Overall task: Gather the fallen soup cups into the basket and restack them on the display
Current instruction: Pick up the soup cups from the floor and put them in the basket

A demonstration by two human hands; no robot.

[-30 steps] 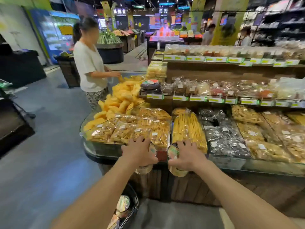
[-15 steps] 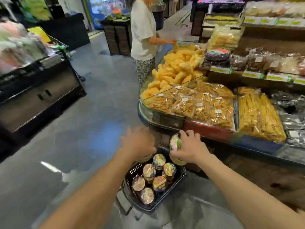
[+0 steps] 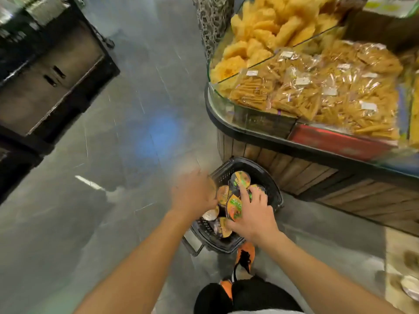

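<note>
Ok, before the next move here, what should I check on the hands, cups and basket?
1. The basket stands upright on the floor by the snack display: ok.
2. The right hand has a grip on a soup cup: ok.
3. That cup is over the basket: ok.
4. The left hand has a grip on something: cannot tell, blurred.
5. Restacking finished: not ok, other cups lie in the basket.

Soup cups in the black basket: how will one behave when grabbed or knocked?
Probably light: the right hand holds one soup cup tilted, single-handed. Round, so on its side it would likely roll. Its glossy lid looks thin, perhaps easily dented.
</note>
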